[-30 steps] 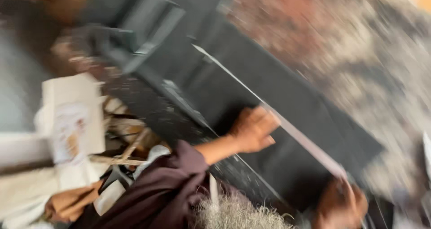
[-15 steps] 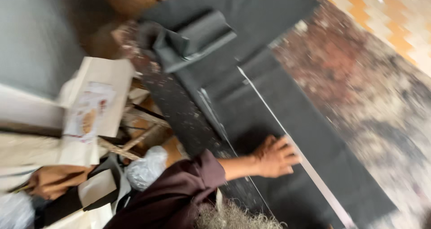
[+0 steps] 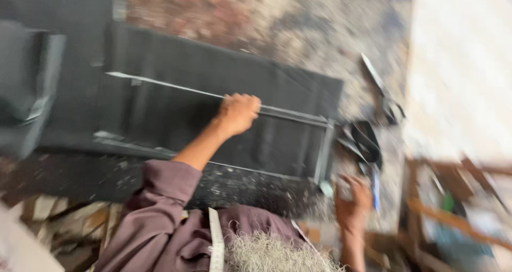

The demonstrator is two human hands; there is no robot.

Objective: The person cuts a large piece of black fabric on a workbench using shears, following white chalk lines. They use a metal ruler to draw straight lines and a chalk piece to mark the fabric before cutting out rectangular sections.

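Observation:
A long sheet of dark fabric (image 3: 176, 64) lies flat on a mottled floor. A thin metal L-shaped square (image 3: 160, 84) lies across it, its short arm (image 3: 324, 149) turning down at the right end. My left hand (image 3: 238, 112), reaching out of a purple sleeve (image 3: 160, 208), is curled over the long arm of the square and presses on it. My right hand (image 3: 353, 200) is low at the right, just beyond the square's corner. Its fingers are curled, and blur hides whether it holds anything.
Dark scissors (image 3: 367, 141) lie just right of the fabric, with a second bladed tool (image 3: 380, 88) beyond them. Folded dark cloth (image 3: 26, 85) is piled at the left. Wooden pieces and clutter (image 3: 458, 208) fill the lower right. A measuring tape (image 3: 216, 245) hangs at my chest.
The view has swung right, so the fabric now lies crosswise. My left hand stays on the metal square. My right hand has come back into view near the square's corner.

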